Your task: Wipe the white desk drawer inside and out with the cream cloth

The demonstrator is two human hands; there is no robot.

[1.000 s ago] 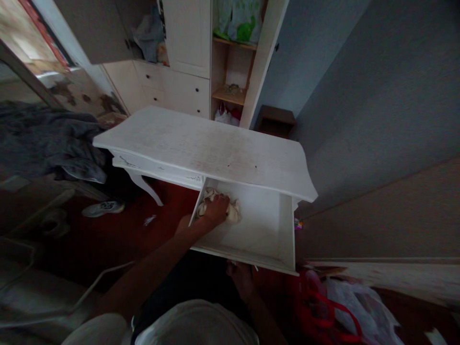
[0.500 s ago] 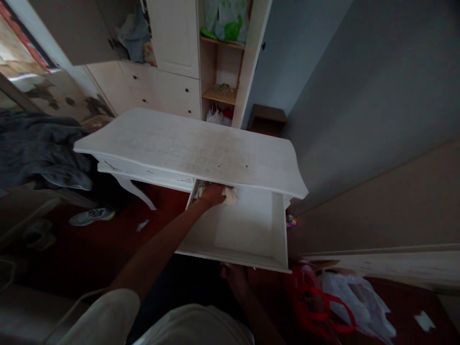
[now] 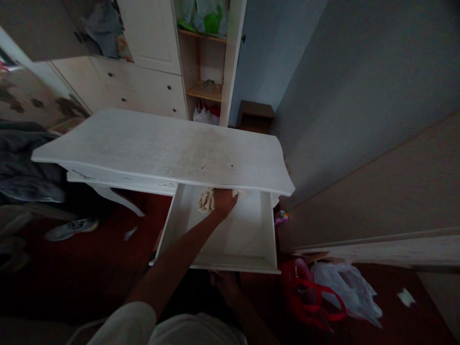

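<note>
My left hand (image 3: 225, 203) reaches into the pulled-out drawer (image 3: 226, 244), its fingers closed on a crumpled cream cloth (image 3: 206, 200). The cloth lies against the drawer bottom near the back, under the edge of the white desk (image 3: 143, 139). Part of it sticks out on both sides of my hand. Below the drawer's front panel, my right hand (image 3: 223, 281) is in shadow with its fingers curled. What it grips is hard to make out in the dark.
A white cabinet (image 3: 151, 91) with shelves stands behind the desk. On the right floor sit a red bag (image 3: 305, 297) and a white plastic bag (image 3: 348, 290). A shoe (image 3: 72, 229) lies at left, and dark grey fabric (image 3: 28, 163) hangs beside the desk.
My left hand has slid the cloth to the right along the back of the drawer. The view has turned slightly right. My right hand stays by the drawer front.
</note>
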